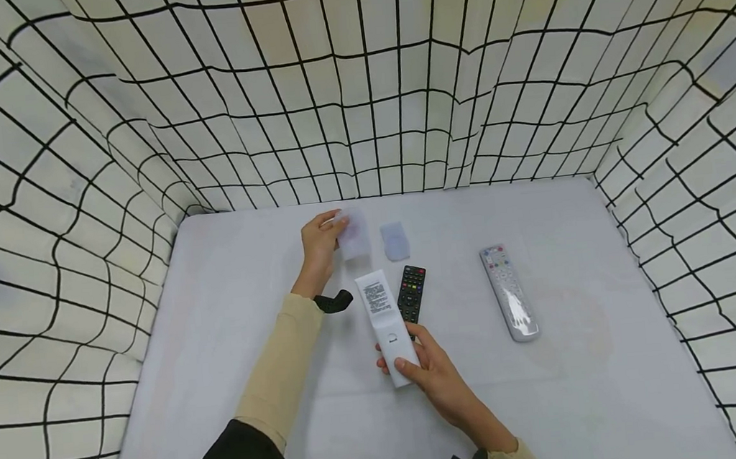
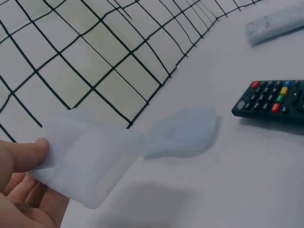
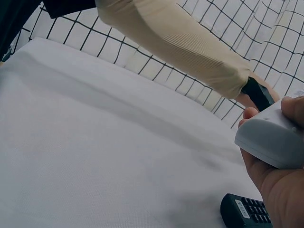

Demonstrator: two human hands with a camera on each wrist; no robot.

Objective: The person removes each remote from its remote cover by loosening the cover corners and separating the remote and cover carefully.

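Observation:
My left hand (image 1: 320, 244) pinches a thin translucent whitish sheet or sleeve (image 1: 354, 238) between thumb and fingers, near the back of the table. In the left wrist view this soft sheet (image 2: 99, 161) hangs out from the fingertips, folded near the thumb. A white remote control (image 1: 389, 332) lies in my right hand (image 1: 445, 385), which grips its near end with the thumb on top. Its back faces up, showing a printed label and a battery cover. A black remote control (image 1: 412, 291) with coloured buttons lies just beyond, partly hidden by the white one and the hand.
A second pale bluish translucent piece (image 1: 396, 242) lies on the white table (image 1: 228, 269) behind the black remote. To the right is a light grey remote (image 1: 509, 294), buttons up, with a shiny surface. Black wire grid panels (image 1: 359, 122) rise around the back and sides.

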